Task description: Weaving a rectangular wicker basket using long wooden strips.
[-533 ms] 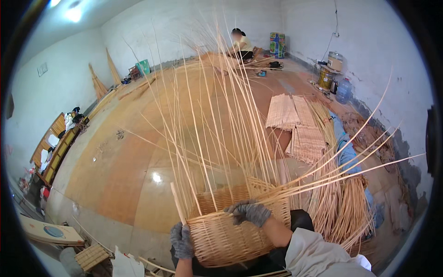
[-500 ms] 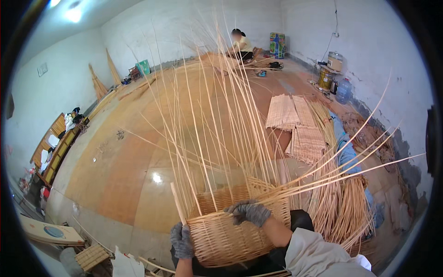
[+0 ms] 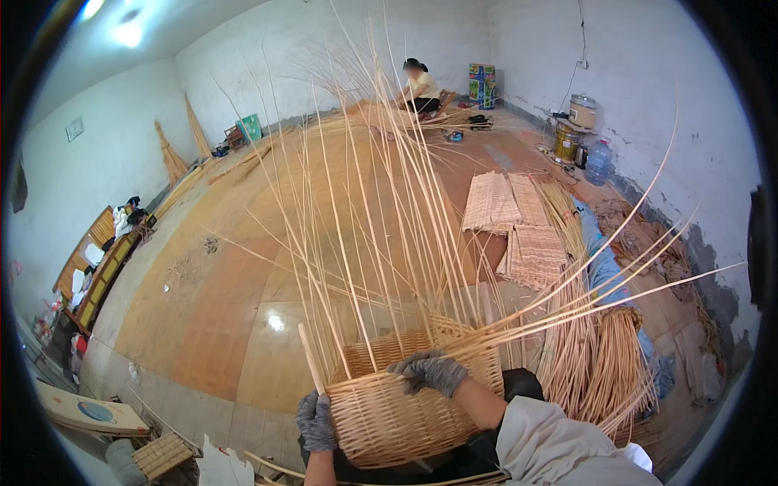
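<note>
A half-woven wicker basket point(image 3: 397, 417) rests at my lap, with several long pale stakes point(image 3: 356, 219) fanning upward and to the right. My left hand point(image 3: 314, 421), in a grey glove, grips the basket's left side near its rim. My right hand point(image 3: 429, 371), also grey-gloved, lies over the top rim, its fingers closed on the weaving strands there. My right forearm and white sleeve point(image 3: 559, 445) come in from the lower right.
Bundles of willow rods point(image 3: 600, 364) lie at my right, with woven mats point(image 3: 519, 227) beyond. Another person point(image 3: 420, 85) sits at the far wall. A water jug point(image 3: 598, 162) and pot point(image 3: 580, 112) stand by the right wall, a bench point(image 3: 97, 259) at left.
</note>
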`<state>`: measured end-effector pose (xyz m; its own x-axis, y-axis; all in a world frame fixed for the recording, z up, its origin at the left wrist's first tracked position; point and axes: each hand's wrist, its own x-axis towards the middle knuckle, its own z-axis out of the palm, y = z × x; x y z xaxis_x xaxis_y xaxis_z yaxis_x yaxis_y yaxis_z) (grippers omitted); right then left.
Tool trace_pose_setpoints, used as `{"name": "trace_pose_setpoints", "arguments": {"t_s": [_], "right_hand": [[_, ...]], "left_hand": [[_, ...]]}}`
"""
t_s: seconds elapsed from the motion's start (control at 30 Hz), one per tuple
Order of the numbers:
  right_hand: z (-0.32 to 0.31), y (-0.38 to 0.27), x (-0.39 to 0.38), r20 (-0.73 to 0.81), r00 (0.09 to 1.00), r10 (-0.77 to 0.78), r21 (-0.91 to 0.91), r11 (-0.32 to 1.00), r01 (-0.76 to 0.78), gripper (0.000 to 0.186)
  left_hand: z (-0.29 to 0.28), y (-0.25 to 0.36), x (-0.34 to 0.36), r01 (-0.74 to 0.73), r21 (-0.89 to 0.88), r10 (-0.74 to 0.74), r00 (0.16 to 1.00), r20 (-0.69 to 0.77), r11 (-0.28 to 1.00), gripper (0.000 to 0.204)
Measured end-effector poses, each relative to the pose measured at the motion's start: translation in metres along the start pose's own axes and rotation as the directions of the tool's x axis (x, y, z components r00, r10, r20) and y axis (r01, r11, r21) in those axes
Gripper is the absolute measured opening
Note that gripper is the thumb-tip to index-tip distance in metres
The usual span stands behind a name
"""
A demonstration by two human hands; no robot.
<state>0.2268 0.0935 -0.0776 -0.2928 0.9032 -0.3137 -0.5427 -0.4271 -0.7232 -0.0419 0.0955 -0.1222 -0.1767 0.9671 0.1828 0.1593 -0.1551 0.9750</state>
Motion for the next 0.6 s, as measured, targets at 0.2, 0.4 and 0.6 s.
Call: {"name": "trace_pose_setpoints", "arguments": {"t_s": [0.2, 0.4, 0.6], "right_hand": [[-0.003, 0.004, 0.003, 0.017, 1.0, -0.014, -0.013, 1.0, 0.014, 0.015], [-0.004, 0.004, 0.005, -0.02, 0.999, 0.032, -0.002, 0.999, -0.032, 0.015], [-0.004, 0.004, 0.004, -0.009, 1.0, 0.005, -0.084, 0.996, -0.006, 0.013]], "left_hand": [[-0.001, -0.006, 0.001, -0.006, 0.017, 0.006, 1.0, -0.004, 1.0, 0.021], [0.0, -0.01, -0.002, 0.046, -0.045, -0.047, 0.999, -0.025, 0.998, 0.02], [0.002, -0.013, 0.0, 0.021, -0.052, -0.022, 1.0, -0.022, 0.998, 0.022]]}}
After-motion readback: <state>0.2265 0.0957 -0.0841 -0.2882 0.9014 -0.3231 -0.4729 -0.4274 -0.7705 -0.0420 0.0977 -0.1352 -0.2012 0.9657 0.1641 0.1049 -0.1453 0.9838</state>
